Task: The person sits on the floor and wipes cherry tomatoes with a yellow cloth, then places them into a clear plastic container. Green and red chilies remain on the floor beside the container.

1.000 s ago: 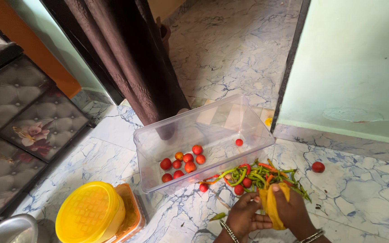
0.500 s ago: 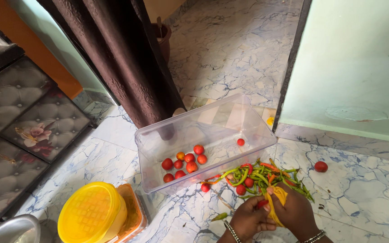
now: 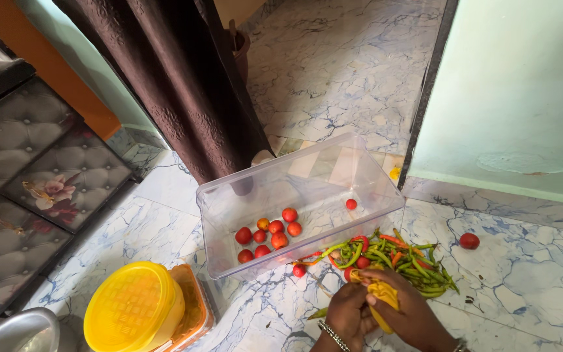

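My left hand (image 3: 346,314) and my right hand (image 3: 410,314) are together at the bottom edge, both gripping a crumpled yellow bag (image 3: 380,294). Just beyond them a heap of green and red chillies (image 3: 395,261) lies on the marble floor, with a few small tomatoes mixed in. Behind the heap stands a clear plastic tub (image 3: 298,169) holding several small red tomatoes (image 3: 268,233). One tomato (image 3: 469,240) lies alone on the floor to the right. A stray green chilli (image 3: 316,314) lies by my left wrist.
A yellow lidded container (image 3: 133,308) sits on an orange box at the bottom left, next to a metal vessel (image 3: 17,331). A dark curtain (image 3: 171,85) hangs behind the tub. Quilted dark panels (image 3: 27,176) stand left, a pale green wall (image 3: 516,98) right.
My hands have bunched the yellow bag smaller and lower, closer to the chilli heap. The view has shifted slightly.
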